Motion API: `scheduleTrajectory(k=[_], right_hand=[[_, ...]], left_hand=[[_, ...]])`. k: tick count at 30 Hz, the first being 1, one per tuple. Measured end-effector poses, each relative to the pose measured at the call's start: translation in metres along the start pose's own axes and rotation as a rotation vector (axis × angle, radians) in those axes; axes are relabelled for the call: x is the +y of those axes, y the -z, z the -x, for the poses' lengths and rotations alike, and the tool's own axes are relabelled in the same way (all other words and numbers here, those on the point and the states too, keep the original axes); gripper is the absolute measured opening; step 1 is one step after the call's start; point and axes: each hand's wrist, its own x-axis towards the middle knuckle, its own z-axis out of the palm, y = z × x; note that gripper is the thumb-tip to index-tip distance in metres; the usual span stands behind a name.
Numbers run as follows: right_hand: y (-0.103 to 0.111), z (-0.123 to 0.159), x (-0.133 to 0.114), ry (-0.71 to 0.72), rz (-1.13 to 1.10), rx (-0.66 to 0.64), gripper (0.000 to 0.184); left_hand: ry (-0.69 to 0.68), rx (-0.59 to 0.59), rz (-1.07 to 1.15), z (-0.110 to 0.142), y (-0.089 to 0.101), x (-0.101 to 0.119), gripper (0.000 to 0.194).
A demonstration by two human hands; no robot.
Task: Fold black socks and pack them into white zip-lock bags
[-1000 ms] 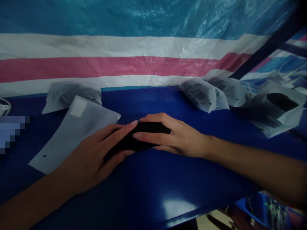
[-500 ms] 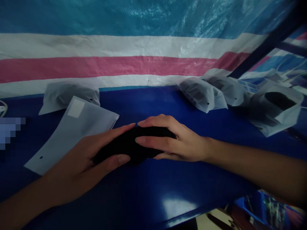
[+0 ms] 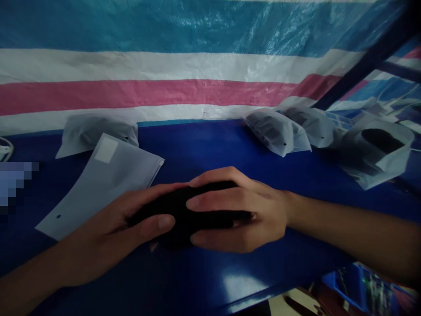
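One black item (image 3: 174, 204) sits between the left hand (image 3: 105, 237) and the right hand (image 3: 259, 206), both clasping it, above the blue table (image 3: 204, 149). A flat frosted pouch (image 3: 115, 180) lies just beyond the left hand.

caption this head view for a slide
Left hand and right hand hold a black item near a flat frosted bag.

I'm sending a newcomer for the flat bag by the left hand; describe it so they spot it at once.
On the blue table, find the left hand holding a black item. Beyond that hand, partly hidden by it, lies the frosted bag. Unlike the bulging bag behind it, this one lies flat, with a white rectangle near its far end.
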Motion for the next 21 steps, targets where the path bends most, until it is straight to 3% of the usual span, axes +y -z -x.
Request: scheduleTrajectory(k=[3, 6, 11, 13, 15, 18, 21], right_hand=[[0.001, 0.001, 0.0, 0.001, -0.012, -0.008, 0.021], [-0.002, 0.009, -0.001, -0.213, -0.118, -0.024, 0.032], [-0.004, 0.023, 0.012, -0.441, -0.141, 0.074, 0.04], [-0.003, 0.027, 0.02, -0.558, -0.1, 0.118, 0.043], [-0.003, 0.029, 0.026, -0.673, -0.077, 0.171, 0.045], [-0.004, 0.033, 0.032, -0.775, -0.09, 0.207, 0.049], [-0.007, 0.037, 0.035, -0.805, -0.115, 0.19, 0.052]], left_hand=[[-0.006, 0.031, -0.055, 0.001, -0.002, 0.004, 0.058], [-0.076, 0.122, -0.179, 0.0, 0.001, 0.003, 0.052], [-0.322, 0.5, -0.81, -0.008, 0.012, -0.011, 0.043], [-0.266, 0.557, -1.002, -0.013, 0.017, -0.017, 0.047], [-0.122, 0.54, -1.058, -0.017, 0.021, -0.022, 0.054], [0.047, 0.471, -0.959, -0.019, 0.026, -0.028, 0.055], [0.093, 0.441, -0.859, -0.02, 0.028, -0.031, 0.052]])
